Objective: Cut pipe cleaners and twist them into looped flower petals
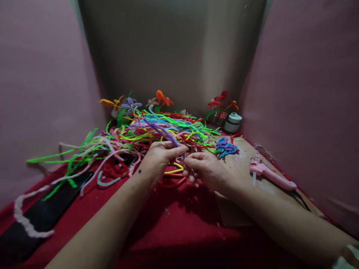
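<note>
Purple pipe cleaners run up and to the left from between my hands, over the middle of the table. My left hand is closed on them, thumb on top. My right hand pinches their lower end, with its fingertips close to my left thumb. Just behind is a large heap of pipe cleaners in green, pink, yellow, blue and red. Below my fingers lie bent yellow and red pipe cleaners, partly hidden by the hands.
A pink glue gun rests on a board at the right, near a blue-purple pipe cleaner flower. Finished flowers and a pale-lidded jar stand at the back. A black flat object lies left on the red cloth.
</note>
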`<state>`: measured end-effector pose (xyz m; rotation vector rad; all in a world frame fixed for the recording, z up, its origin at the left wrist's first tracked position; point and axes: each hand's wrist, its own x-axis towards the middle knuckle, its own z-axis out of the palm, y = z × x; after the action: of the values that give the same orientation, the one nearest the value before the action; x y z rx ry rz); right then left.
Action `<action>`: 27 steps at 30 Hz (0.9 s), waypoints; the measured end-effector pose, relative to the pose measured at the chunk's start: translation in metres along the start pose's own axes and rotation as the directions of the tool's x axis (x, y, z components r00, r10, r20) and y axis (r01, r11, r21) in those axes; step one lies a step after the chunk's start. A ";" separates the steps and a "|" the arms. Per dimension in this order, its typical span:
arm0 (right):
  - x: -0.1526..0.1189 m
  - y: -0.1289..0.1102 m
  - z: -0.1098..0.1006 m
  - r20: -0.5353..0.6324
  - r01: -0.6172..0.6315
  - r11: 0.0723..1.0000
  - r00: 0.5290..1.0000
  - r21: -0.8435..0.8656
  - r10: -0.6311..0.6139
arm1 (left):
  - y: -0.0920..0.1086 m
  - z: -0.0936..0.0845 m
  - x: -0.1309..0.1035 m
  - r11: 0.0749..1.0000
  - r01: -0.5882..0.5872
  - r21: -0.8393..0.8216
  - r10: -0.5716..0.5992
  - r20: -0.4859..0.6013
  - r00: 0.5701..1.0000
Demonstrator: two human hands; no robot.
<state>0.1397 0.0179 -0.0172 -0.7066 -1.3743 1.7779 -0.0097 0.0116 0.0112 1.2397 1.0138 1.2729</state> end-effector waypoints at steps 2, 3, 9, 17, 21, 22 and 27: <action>0.000 0.000 0.000 -0.026 0.017 0.999 1.000 -0.045 -0.018 | -0.001 0.000 0.001 1.000 0.004 -0.006 -0.004 -0.022 1.000; 0.000 0.000 0.000 -0.016 0.021 0.999 1.000 -0.042 -0.021 | -0.001 0.000 0.001 1.000 0.003 -0.021 -0.004 -0.032 0.999; 0.002 0.005 -0.004 0.128 -0.127 0.980 0.986 0.152 0.107 | -0.002 -0.001 0.002 0.998 -0.024 -0.053 0.023 -0.025 0.999; 0.000 0.003 -0.002 0.093 -0.031 0.995 0.995 0.099 0.021 | -0.006 -0.001 0.004 0.998 0.025 -0.050 -0.024 0.017 1.000; 0.000 0.004 -0.002 0.078 -0.014 0.997 0.997 0.082 0.007 | -0.003 -0.002 0.004 0.994 0.051 -0.101 -0.052 0.001 0.999; 0.000 0.005 -0.003 0.083 -0.016 0.996 0.997 0.084 0.009 | -0.003 -0.003 0.005 0.992 0.049 -0.118 -0.051 -0.010 0.999; 0.000 0.008 -0.003 0.143 -0.065 0.991 0.989 0.114 0.048 | -0.005 -0.009 0.009 0.985 0.053 -0.164 -0.054 0.002 0.999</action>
<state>0.1405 0.0183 -0.0257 -0.5709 -1.3379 1.9683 -0.0169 0.0216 0.0062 1.0785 0.9188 1.2898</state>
